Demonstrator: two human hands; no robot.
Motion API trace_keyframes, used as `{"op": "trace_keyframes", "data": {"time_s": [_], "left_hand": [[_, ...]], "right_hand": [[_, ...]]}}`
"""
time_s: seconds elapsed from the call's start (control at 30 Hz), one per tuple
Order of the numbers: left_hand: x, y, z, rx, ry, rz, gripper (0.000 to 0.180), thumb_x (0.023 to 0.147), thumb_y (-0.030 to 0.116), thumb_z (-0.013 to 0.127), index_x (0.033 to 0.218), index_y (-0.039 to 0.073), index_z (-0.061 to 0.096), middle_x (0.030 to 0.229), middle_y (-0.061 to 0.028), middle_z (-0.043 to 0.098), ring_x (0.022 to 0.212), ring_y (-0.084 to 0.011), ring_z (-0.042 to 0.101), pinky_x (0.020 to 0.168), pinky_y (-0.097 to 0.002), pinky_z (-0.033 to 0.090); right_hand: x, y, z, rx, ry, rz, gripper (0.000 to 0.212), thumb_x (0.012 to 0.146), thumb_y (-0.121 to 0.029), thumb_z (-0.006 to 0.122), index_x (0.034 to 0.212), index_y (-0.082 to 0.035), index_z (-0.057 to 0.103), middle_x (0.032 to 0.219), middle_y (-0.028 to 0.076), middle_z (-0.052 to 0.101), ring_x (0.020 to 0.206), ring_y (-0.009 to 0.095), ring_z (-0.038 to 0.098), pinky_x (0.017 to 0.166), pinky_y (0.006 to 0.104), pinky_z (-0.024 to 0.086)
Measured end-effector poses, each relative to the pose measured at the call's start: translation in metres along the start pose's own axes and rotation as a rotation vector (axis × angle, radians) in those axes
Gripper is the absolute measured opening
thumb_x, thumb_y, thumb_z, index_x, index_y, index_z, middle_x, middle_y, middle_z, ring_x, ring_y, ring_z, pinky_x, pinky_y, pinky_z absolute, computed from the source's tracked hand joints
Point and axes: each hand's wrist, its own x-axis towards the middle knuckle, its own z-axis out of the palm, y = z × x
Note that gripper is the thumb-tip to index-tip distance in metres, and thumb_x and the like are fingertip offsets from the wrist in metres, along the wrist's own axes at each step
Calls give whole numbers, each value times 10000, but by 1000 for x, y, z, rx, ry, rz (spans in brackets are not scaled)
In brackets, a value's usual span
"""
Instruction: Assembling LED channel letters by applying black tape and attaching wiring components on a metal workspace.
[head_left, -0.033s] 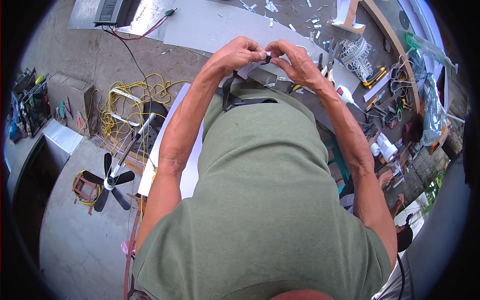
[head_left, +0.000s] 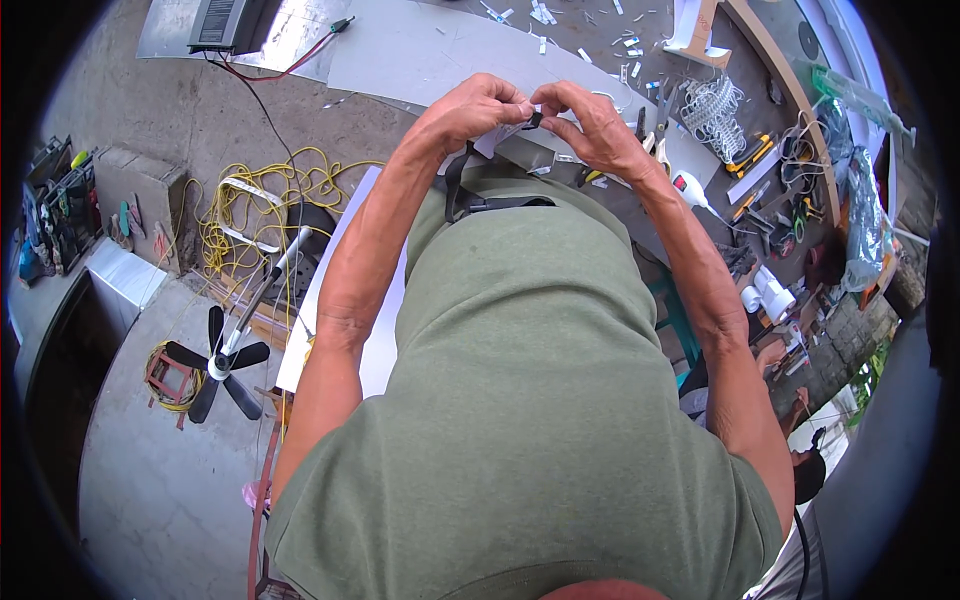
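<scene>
My left hand (head_left: 482,108) and my right hand (head_left: 590,128) meet above my lap, their fingertips almost touching. Both are closed in a pinch. A small black piece (head_left: 535,120) shows at the right fingertips; its kind is too small to tell. What the left fingertips pinch is mostly hidden behind the fingers. Just below the hands lies a grey panel (head_left: 522,153) with small white pieces on it. Pliers with dark handles (head_left: 590,176) and scissors with pale handles (head_left: 655,150) lie to the right of my right hand.
A bundle of white wire (head_left: 712,112), a yellow cutter (head_left: 750,155) and a white glue gun (head_left: 690,188) lie at the right. Small white strips litter the far surface. At the left are tangled yellow cord (head_left: 245,215) and a black-bladed fan (head_left: 218,368). Another person (head_left: 808,475) is at the lower right.
</scene>
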Motion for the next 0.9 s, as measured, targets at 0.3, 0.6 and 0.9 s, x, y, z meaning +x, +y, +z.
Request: {"op": "trace_keyframes", "data": {"time_s": [0.3, 0.6, 0.9], "left_hand": [[4, -4, 3, 72, 1, 45, 235, 892, 191, 759, 1020, -4, 733, 982, -63, 697, 919, -161, 599, 881, -336, 457], [3, 3, 2, -115, -36, -27, 151, 893, 124, 722, 986, 4, 732, 1056, -79, 681, 1006, -178, 589, 968, -334, 424], [4, 1, 0, -126, -31, 5, 119, 883, 99, 718, 927, -11, 734, 1148, -113, 665, 1024, -188, 590, 967, -332, 427]], "right_hand": [[-4, -3, 0, 85, -20, 78, 277, 892, -36, 653, 1159, -43, 579, 936, 105, 630, 886, 242, 648, 813, 381, 528], [-4, -1, 1, -31, 61, -96, 267, 862, -40, 701, 1119, -68, 631, 964, 75, 661, 898, 222, 670, 809, 355, 550], [-6, 6, 8, -104, 187, -205, 233, 799, -69, 782, 1022, -69, 714, 890, 58, 687, 840, 224, 656, 739, 353, 537]]}}
